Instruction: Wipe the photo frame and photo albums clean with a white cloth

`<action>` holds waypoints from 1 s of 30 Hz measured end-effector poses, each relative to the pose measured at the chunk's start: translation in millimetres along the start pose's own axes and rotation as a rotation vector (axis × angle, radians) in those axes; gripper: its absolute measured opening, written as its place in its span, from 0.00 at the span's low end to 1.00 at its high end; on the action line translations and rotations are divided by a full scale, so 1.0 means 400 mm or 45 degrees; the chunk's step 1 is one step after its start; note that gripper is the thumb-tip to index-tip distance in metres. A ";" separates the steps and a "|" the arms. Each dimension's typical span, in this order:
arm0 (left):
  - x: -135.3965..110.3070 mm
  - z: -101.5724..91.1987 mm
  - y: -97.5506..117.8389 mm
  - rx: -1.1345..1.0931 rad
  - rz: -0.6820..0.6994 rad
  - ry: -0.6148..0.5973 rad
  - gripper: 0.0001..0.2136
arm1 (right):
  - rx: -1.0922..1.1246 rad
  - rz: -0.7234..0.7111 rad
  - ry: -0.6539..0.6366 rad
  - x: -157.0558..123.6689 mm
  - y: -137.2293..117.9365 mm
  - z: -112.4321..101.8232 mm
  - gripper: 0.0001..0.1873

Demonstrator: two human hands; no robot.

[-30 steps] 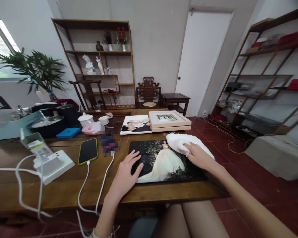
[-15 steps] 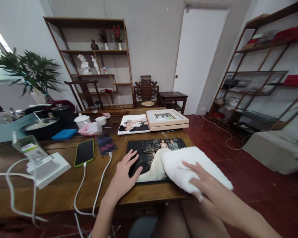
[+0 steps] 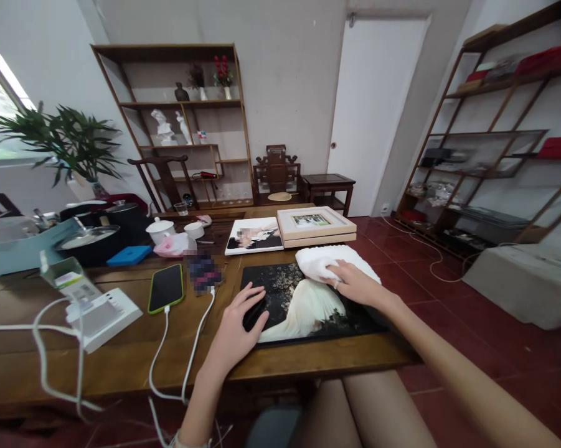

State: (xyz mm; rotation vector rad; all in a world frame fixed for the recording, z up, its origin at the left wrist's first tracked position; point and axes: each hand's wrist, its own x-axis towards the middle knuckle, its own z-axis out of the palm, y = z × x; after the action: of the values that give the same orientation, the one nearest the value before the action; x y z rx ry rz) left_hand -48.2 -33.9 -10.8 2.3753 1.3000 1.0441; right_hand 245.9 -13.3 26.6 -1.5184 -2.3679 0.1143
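A large dark photo print (image 3: 308, 308) of a figure in a white gown lies flat at the near right of the wooden table (image 3: 121, 354). My left hand (image 3: 236, 326) rests on the print's left edge, fingers spread flat. My right hand (image 3: 355, 285) presses a folded white cloth (image 3: 324, 260) onto the print's far right corner, fingers curled over the cloth.
Behind the print lie a smaller photo (image 3: 254, 236) and stacked wooden frames (image 3: 315, 226). A phone in a green case (image 3: 167, 287) with white cables, a white box (image 3: 100, 314), pots (image 3: 91, 239) and cups crowd the left. Shelves line the back wall and the right side.
My right hand swept the cloth from the print's far edge down to its near right side, then back up to the far right corner. The left hand stayed put.
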 end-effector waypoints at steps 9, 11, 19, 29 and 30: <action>0.005 0.010 -0.012 -0.032 -0.017 0.034 0.15 | -0.034 -0.020 -0.005 -0.110 -0.049 0.012 0.13; 0.006 0.009 -0.011 -0.052 -0.015 0.035 0.15 | -0.027 -0.020 -0.042 -0.176 -0.070 0.005 0.12; 0.010 0.003 0.000 -0.057 -0.030 0.129 0.15 | 0.051 0.006 -0.218 -0.293 -0.095 -0.036 0.09; 0.009 0.009 -0.005 0.025 0.012 0.097 0.15 | -0.036 0.052 -0.014 -0.025 -0.030 -0.016 0.13; 0.009 0.009 -0.004 0.034 0.007 0.090 0.15 | -0.039 0.050 -0.011 -0.004 -0.025 -0.009 0.14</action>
State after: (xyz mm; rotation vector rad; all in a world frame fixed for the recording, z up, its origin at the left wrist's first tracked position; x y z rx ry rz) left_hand -45.3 -29.6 -12.3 2.3826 1.3398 1.1293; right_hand 239.1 -19.4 32.0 -1.5824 -2.3576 0.0942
